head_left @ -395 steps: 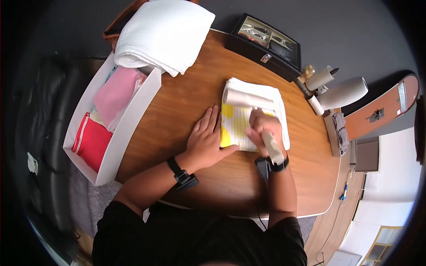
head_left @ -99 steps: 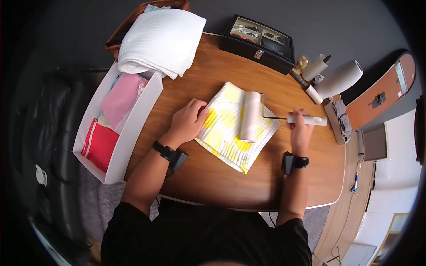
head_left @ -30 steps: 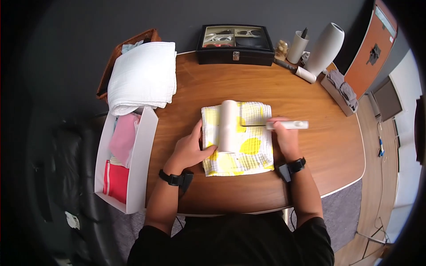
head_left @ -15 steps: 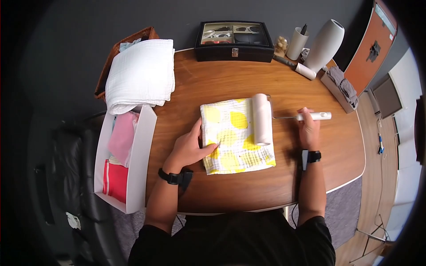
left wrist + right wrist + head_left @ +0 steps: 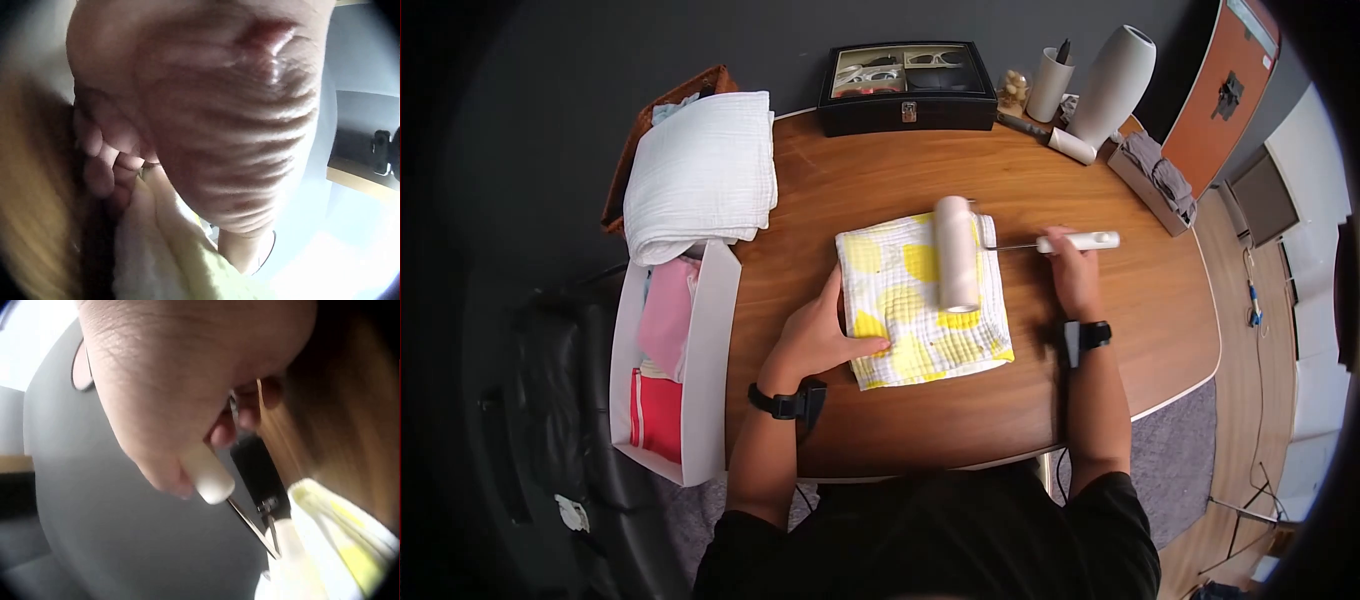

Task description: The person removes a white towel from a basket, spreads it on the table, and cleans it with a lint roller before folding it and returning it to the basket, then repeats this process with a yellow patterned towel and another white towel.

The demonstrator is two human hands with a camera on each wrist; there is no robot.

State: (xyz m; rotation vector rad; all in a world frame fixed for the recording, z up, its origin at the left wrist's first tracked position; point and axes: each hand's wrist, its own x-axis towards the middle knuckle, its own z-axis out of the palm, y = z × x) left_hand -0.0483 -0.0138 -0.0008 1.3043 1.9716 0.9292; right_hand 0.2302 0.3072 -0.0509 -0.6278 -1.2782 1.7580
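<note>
A folded white muslin cloth (image 5: 900, 345) with yellow spots lies flat on the wooden table. My left hand (image 5: 812, 335) grips its left edge, thumb on top and fingers at the side; the left wrist view shows the cloth's edge between thumb and curled fingers. In my right hand (image 5: 1075, 272) is the white handle (image 5: 1090, 241) of a lint roller. The roller's pale sticky cylinder (image 5: 957, 255) lies across the upper right part of the cloth, joined to the handle by a thin metal rod (image 5: 251, 526).
At left stands a long white box (image 5: 712, 375) of folded clothes, with a folded white blanket (image 5: 700, 175) and a brown basket (image 5: 625, 165) behind. A black glasses case (image 5: 908, 115), a grey vase (image 5: 1112, 88) and a small box of grey cloths (image 5: 1155, 190) line the back and right.
The cloth lies turned and refolded from before. In the last second the roller has passed right across it, then slightly back left. My left hand has kept its grip on the edge.
</note>
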